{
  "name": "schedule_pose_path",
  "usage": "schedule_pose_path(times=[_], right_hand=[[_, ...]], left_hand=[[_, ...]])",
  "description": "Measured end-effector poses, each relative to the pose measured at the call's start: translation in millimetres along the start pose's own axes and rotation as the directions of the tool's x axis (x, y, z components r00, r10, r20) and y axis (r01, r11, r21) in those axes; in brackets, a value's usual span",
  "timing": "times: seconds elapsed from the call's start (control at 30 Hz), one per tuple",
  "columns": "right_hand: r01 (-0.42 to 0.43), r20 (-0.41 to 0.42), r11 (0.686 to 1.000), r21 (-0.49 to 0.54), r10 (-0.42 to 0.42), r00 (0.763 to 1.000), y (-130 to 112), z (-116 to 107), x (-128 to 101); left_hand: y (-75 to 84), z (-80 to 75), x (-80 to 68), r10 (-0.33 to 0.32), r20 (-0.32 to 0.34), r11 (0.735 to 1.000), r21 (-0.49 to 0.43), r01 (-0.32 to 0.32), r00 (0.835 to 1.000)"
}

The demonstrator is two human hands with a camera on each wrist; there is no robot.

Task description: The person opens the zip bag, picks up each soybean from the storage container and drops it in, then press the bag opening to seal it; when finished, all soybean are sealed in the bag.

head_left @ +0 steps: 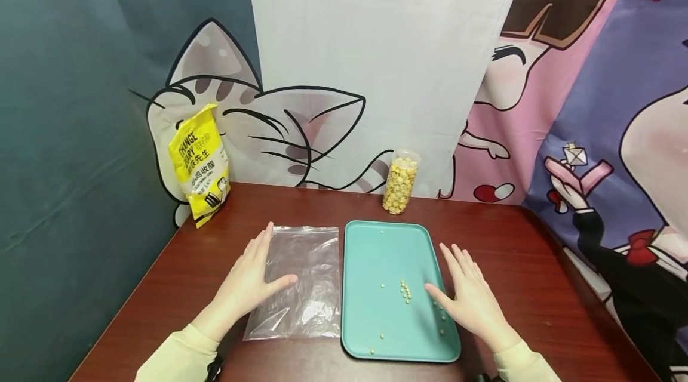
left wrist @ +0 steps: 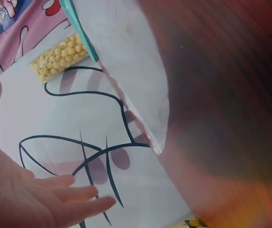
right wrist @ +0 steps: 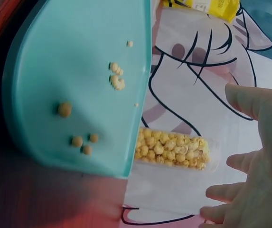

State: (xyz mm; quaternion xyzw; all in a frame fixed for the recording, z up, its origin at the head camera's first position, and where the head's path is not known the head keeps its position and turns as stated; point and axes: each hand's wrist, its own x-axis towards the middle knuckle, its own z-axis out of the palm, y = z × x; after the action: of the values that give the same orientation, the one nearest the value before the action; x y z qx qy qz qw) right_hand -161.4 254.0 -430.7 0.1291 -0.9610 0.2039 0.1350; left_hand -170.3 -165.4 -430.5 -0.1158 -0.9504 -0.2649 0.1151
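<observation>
My left hand (head_left: 248, 279) hovers over the left edge of a clear zip bag (head_left: 312, 277), its fingers straight and thumb spread out. The bag lies flat on the table. Beside it is a turquoise tray (head_left: 371, 256) with several small round pale beans (head_left: 405, 291) scattered on it, seen larger in the right wrist view as loose beans (right wrist: 64, 109). Over the tray's right edge is my right hand (head_left: 473, 298), fingers extended, holding nothing. In the left wrist view the left hand (left wrist: 36, 190) is likewise bare with fingers spread.
A clear jar of popcorn (head_left: 400, 185) stands behind the tray near the table's back edge. At the back left, a yellow and white packet (head_left: 201, 164) leans against the cartoon-printed cloth (head_left: 376, 42). The dark red table (head_left: 510, 250) extends to the right.
</observation>
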Motion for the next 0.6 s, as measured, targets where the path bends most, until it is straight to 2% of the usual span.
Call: schedule_pose_path(times=[0.13, 0.3, 0.6], right_hand=[[-0.002, 0.009, 1.0, 0.028, 0.002, 1.0, -6, 1, 2], [0.013, -0.013, 0.997, 0.074, -0.012, 1.0, -12, 5, 6], [0.016, 0.001, 0.993, 0.12, -0.016, 1.0, -24, 18, 10]], left_hand=[[2.5, 0.4, 1.8, 0.005, 0.004, 0.997, -0.08, -0.005, 1.0], [7.5, 6.4, 4.6, 0.023, 0.011, 0.996, -0.084, -0.022, 1.0], [10.6, 22.0, 5.7, -0.04, 0.054, 0.992, -0.114, 0.046, 0.998]])
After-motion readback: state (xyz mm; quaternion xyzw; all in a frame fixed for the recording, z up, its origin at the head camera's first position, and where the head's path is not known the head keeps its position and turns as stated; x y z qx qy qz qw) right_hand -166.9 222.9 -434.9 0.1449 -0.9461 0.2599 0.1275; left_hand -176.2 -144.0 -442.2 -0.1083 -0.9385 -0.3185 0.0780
